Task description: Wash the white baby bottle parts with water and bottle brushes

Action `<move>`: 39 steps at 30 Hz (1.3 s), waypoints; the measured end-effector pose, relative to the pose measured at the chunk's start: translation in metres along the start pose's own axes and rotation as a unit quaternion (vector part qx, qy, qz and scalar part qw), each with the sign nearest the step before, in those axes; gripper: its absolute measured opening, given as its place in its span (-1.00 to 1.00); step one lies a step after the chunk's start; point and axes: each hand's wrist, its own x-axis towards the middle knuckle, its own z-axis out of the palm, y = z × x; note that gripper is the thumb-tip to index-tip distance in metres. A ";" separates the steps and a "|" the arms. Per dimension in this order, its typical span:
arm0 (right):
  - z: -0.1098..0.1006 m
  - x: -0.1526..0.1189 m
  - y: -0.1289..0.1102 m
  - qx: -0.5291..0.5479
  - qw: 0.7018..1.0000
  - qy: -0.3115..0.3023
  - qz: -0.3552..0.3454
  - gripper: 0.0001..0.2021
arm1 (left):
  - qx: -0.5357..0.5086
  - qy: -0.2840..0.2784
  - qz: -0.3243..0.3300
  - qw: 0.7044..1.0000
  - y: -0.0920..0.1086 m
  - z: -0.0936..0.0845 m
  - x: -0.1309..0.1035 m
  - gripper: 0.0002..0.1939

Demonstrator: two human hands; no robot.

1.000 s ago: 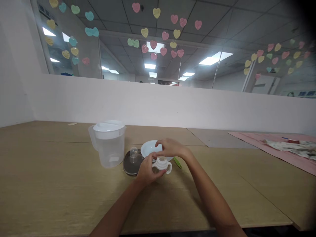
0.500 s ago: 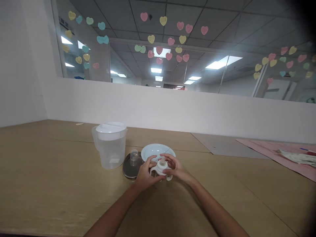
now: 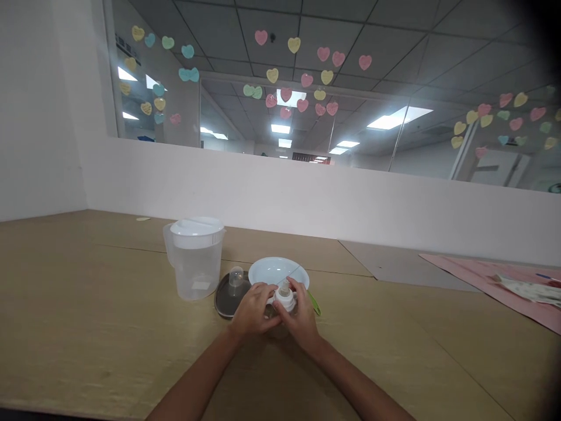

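Note:
A baby bottle (image 3: pixel 284 297) with a white collar, a clear teat and side handles is between my two hands, low in front of a white bowl (image 3: pixel 267 269). My left hand (image 3: pixel 254 309) is closed around its left side, by the handle. From the right, my right hand (image 3: pixel 302 316) wraps the white collar, with thumb in front and fingers behind. The lower part of the bottle is mostly covered by my hands. Left of them, a small clear cup (image 3: pixel 236 279) stands upside down on a dark round tray (image 3: pixel 224 299).
A lidded clear pitcher (image 3: pixel 197 263) stands at the left. The green end of a brush or utensil (image 3: pixel 314 304) shows right of my hands. A pink cloth (image 3: pixel 473 272) with items on it lies far right, by a grey mat (image 3: pixel 394 266). A white wall bounds the table.
My right hand has turned and moved closer around the bottle's collar, and its forearm has swung inward. The green utensil end has come into sight. The camera has tilted slightly.

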 end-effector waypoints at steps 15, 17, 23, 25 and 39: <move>-0.003 -0.007 0.015 -0.049 0.996 -0.038 -0.067 -0.48 | 0.234 -0.040 -0.318 0.918 -0.051 -0.010 -0.008 -0.64; -0.005 -0.007 0.014 -0.046 0.993 -0.048 -0.093 -0.47 | 0.228 -0.045 -0.313 0.921 -0.048 -0.008 -0.009 -0.63; -0.004 -0.009 0.019 0.019 0.987 -0.048 -0.152 -0.45 | 0.110 0.048 -0.356 0.927 -0.045 -0.009 -0.007 -0.77; -0.002 -0.011 0.020 0.035 0.986 -0.050 -0.154 -0.42 | 0.051 0.198 -0.344 0.916 -0.042 -0.012 -0.003 -0.71; 0.002 -0.008 0.019 0.001 0.988 -0.042 -0.150 -0.24 | -0.037 0.249 0.072 0.965 0.013 0.006 -0.001 -0.60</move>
